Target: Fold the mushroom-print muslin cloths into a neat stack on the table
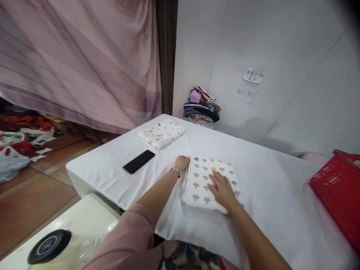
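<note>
A folded white cloth printed with mushrooms (200,187) lies in front of me on the white-covered table (267,187). It is mostly grey mushrooms, with a few blue, yellow and green ones. At its far left corner, the fingers of my left hand (182,162) are closed on the edge; a bracelet circles that wrist. My right hand (223,189) rests on top of the cloth with its fingers stretched out and a little apart. Farther back on the left is another folded white cloth with a small dark print (163,133), apart from both hands.
A black phone (139,161) lies left of my left hand. At right stands a red plastic basket (337,195). Folded fabrics (201,107) are piled beyond the table by the wall. A black-lidded jar (50,246) sits on a lower white surface at near left.
</note>
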`<action>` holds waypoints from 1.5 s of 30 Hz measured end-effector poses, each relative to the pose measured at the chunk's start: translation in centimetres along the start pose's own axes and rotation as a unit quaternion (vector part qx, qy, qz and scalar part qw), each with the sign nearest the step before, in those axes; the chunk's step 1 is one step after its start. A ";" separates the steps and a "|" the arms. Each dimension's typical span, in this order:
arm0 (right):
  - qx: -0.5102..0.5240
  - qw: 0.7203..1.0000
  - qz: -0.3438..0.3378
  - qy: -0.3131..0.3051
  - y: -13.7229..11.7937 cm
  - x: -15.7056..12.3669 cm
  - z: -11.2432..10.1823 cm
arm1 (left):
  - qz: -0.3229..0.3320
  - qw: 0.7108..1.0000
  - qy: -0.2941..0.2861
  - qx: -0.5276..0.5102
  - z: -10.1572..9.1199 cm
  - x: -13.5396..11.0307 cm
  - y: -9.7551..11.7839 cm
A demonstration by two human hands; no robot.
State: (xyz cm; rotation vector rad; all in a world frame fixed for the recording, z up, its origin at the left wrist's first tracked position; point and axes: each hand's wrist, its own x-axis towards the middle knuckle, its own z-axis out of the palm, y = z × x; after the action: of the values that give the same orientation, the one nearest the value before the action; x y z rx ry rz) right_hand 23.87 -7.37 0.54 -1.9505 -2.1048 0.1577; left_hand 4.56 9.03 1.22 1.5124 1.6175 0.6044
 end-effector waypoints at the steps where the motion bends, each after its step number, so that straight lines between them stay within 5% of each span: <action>1: 0.000 1.000 0.001 -0.001 0.0 0.0 0.0 | 0.002 1.000 -0.008 -0.002 -0.1 -0.1 0.0; 12: -0.001 1.000 0.008 -0.010 0.0 0.0 -0.1 | 0.014 0.995 -0.100 -0.022 -1.3 -3.0 -0.9; 20: -0.005 1.000 0.003 -0.013 -0.1 0.1 -0.3 | -0.012 0.995 -0.083 -0.062 -1.1 -3.5 -1.3; 29: -0.013 1.000 0.008 -0.019 -0.3 0.0 -0.4 | 0.010 0.989 -0.137 -0.046 -2.1 -6.0 -1.5; 36: 0.028 0.995 0.025 -0.091 -0.6 0.2 -1.8 | 0.001 0.992 -0.122 -0.039 -2.4 -6.5 -2.4; 45: -0.050 0.995 0.015 -0.082 -1.4 -0.5 -0.7 | 0.008 0.994 -0.109 -0.031 -2.1 -6.2 -2.2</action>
State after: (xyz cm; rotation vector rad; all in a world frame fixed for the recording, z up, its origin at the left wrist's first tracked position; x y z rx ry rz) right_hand 22.73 -8.06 1.47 -2.0929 -2.2259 0.2281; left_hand 1.24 3.02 2.09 1.4910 1.4095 0.4761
